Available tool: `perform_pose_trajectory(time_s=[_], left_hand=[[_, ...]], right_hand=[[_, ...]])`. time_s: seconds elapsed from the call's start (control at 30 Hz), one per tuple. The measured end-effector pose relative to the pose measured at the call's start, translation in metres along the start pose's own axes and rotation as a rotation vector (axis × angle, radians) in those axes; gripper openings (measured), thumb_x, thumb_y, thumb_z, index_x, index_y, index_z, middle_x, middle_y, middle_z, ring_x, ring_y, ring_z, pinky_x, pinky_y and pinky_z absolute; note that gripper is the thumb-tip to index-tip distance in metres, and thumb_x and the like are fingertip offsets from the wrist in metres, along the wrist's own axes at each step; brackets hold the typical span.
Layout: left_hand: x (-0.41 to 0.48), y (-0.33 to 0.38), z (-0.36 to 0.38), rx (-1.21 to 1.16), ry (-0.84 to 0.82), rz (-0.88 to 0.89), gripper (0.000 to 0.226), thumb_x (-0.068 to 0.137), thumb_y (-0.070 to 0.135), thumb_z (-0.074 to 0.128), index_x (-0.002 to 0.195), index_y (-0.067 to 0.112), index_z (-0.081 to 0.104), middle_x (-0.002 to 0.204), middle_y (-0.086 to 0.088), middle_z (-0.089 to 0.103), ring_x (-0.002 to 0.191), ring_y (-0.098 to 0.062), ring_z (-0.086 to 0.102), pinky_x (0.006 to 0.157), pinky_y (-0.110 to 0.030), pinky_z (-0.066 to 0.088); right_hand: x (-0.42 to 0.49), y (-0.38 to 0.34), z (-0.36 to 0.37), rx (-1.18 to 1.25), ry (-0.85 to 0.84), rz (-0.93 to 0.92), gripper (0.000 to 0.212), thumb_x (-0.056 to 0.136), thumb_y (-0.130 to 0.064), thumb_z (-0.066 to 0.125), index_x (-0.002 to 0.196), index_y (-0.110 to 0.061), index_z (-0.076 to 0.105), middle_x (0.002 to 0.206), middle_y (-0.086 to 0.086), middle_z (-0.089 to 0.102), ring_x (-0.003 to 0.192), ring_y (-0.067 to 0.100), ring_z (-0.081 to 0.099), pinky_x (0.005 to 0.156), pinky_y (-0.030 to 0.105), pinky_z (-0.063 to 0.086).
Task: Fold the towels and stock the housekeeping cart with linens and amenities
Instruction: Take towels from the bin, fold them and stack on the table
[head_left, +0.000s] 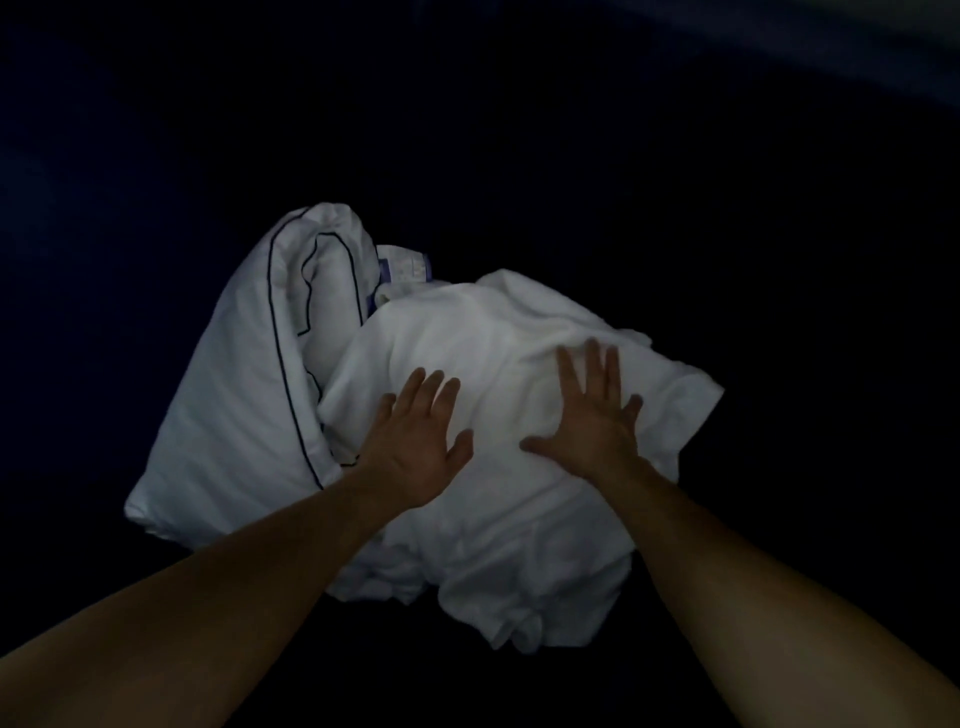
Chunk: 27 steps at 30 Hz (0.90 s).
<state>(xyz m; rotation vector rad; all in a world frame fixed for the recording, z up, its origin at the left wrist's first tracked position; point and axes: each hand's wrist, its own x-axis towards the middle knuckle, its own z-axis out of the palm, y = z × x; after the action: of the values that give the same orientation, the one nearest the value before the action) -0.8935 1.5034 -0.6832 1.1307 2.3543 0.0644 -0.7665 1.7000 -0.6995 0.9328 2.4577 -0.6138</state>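
From the head view, a rumpled white towel (498, 332) lay in a soft, rounded heap at the middle of a very dark surface (727, 182); its cloth looked matte and thick, creased into broad folds, with loose edges bunched along the near side. The left hand (415, 447) lay flat on the towel's left slope, fingers straight and slightly spread, gripping nothing; the right hand (592, 415) pressed flat on the towel's right side, fingers fanned wide and thumb out, likewise holding nothing. Just left of the towel and touching it lay a white pillowcase (234, 395) of smoother fabric, edged with thin dark piping that traced a long curve and a looped corner; behind it a small pale label (402, 266) with bluish edges showed, its print too blurred to read. The surroundings were too dim to make out.
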Motion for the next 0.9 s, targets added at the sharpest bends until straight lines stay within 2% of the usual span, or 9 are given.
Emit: perform_pose_trajectory(time_s=[0.1, 0.3, 0.37, 0.43, 0.5, 0.6, 0.73, 0.83, 0.9], left_hand=[[0.018, -0.002, 0.007, -0.036, 0.028, 0.021, 0.081, 0.090, 0.060, 0.014, 0.157, 0.015, 0.011, 0.165, -0.006, 0.010, 0.152, -0.022, 0.001, 0.121, -0.046, 0.010], [0.032, -0.002, 0.014, -0.085, 0.028, 0.045, 0.088, 0.093, 0.061, 0.041, 0.157, 0.014, 0.003, 0.165, -0.005, 0.004, 0.152, -0.021, -0.002, 0.121, -0.046, 0.009], [0.031, 0.000, 0.010, -0.073, -0.008, 0.056, 0.102, 0.087, 0.066, 0.050, 0.156, 0.016, -0.006, 0.165, -0.005, -0.003, 0.151, -0.020, -0.007, 0.121, -0.047, 0.007], [0.029, 0.003, 0.005, -0.035, -0.044, 0.070, 0.117, 0.079, 0.071, 0.056, 0.154, 0.021, -0.018, 0.164, -0.004, -0.012, 0.150, -0.021, -0.013, 0.121, -0.048, 0.005], [0.026, 0.009, 0.000, -0.013, -0.065, 0.087, 0.128, 0.072, 0.074, 0.062, 0.147, 0.028, -0.031, 0.162, -0.002, -0.020, 0.149, -0.023, -0.018, 0.120, -0.053, 0.005], [0.020, 0.020, -0.007, 0.000, -0.099, 0.131, 0.140, 0.060, 0.076, 0.070, 0.138, 0.042, -0.041, 0.158, 0.000, -0.032, 0.146, -0.027, -0.027, 0.114, -0.064, 0.004], [0.007, 0.036, 0.002, 0.019, -0.286, 0.188, 0.146, 0.049, 0.083, 0.071, 0.142, 0.044, -0.034, 0.155, 0.003, -0.039, 0.141, -0.029, -0.037, 0.109, -0.072, 0.000], [-0.003, 0.041, 0.016, -0.047, -0.398, 0.082, 0.133, 0.056, 0.080, 0.071, 0.155, 0.033, -0.005, 0.161, 0.007, -0.025, 0.145, -0.029, -0.030, 0.110, -0.070, 0.006], [-0.007, 0.040, 0.028, -0.091, -0.377, -0.029, 0.119, 0.065, 0.076, 0.068, 0.156, 0.032, 0.006, 0.164, 0.009, -0.014, 0.148, -0.030, -0.020, 0.112, -0.067, 0.013]], right_hand=[[0.038, 0.002, -0.015, 0.009, 0.130, -0.005, 0.146, 0.060, -0.070, 0.079, 0.143, -0.038, -0.037, 0.161, 0.000, -0.029, 0.147, 0.021, -0.025, 0.113, 0.068, 0.000], [0.047, -0.007, -0.006, -0.054, -0.099, 0.061, 0.140, 0.066, -0.058, 0.082, 0.151, -0.031, -0.026, 0.155, 0.011, 0.025, 0.143, 0.029, 0.018, 0.114, 0.060, 0.010], [0.034, -0.008, 0.003, -0.095, -0.108, 0.086, 0.103, 0.084, -0.047, 0.069, 0.157, -0.028, -0.001, 0.147, 0.013, 0.040, 0.137, 0.032, 0.034, 0.111, 0.055, 0.021], [0.015, -0.009, 0.008, -0.181, -0.024, 0.065, 0.047, 0.093, -0.032, 0.056, 0.139, -0.021, 0.048, 0.129, 0.008, 0.057, 0.124, 0.029, 0.050, 0.102, 0.043, 0.033], [-0.009, -0.006, 0.015, -0.219, -0.035, 0.013, 0.030, 0.095, -0.032, 0.054, 0.121, -0.019, 0.061, 0.125, 0.004, 0.059, 0.120, 0.025, 0.050, 0.096, 0.036, 0.038], [-0.043, -0.006, 0.013, 0.182, -0.091, -0.059, 0.045, 0.094, -0.030, 0.062, 0.133, -0.010, 0.053, 0.138, 0.006, 0.046, 0.130, 0.027, 0.040, 0.104, 0.038, 0.039], [-0.083, -0.013, -0.012, 0.832, -0.067, -0.169, 0.049, 0.087, -0.001, 0.070, 0.128, -0.018, 0.050, 0.121, -0.001, 0.055, 0.117, 0.023, 0.055, 0.090, 0.001, 0.035], [-0.102, -0.017, -0.026, 0.989, 0.050, -0.113, 0.048, 0.083, 0.000, 0.075, 0.118, -0.026, 0.056, 0.116, -0.006, 0.060, 0.113, 0.018, 0.058, 0.094, 0.010, 0.042], [-0.102, -0.010, -0.025, 0.791, 0.305, -0.110, 0.048, 0.080, -0.005, 0.079, 0.124, -0.012, 0.061, 0.126, 0.004, 0.059, 0.124, 0.027, 0.053, 0.108, 0.031, 0.039]])
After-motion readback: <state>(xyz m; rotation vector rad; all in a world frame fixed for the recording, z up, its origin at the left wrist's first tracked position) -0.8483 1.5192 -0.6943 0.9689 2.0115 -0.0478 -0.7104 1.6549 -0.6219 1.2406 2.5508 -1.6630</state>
